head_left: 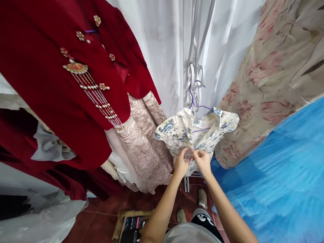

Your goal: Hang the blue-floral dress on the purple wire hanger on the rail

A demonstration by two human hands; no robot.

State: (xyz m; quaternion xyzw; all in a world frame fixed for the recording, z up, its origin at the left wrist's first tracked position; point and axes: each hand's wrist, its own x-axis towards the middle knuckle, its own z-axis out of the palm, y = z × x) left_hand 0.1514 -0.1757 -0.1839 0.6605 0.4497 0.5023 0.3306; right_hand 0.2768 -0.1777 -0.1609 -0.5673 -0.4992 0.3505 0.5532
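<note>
A short-sleeved white blouse (174, 130) with a blue floral print hangs on a purple hanger (192, 98). Its neckline is open, and the hanger's bar shows inside. My left hand (182, 161) pinches the front edge of the blouse near its middle. Close beside it, my right hand (201, 158) has thumb and fingers pressed together on the other front edge. The fingertips of both hands almost meet; any button or fastening between them is too small to make out.
A red jacket (101, 77) with a beaded tassel hangs at left above a pink textured skirt (141, 141). To the right are a floral dress (268, 84) and a blue tulle garment (273, 168). A white metal stand (194, 44) rises behind. A phone (133, 223) lies on a wooden stool (121, 216).
</note>
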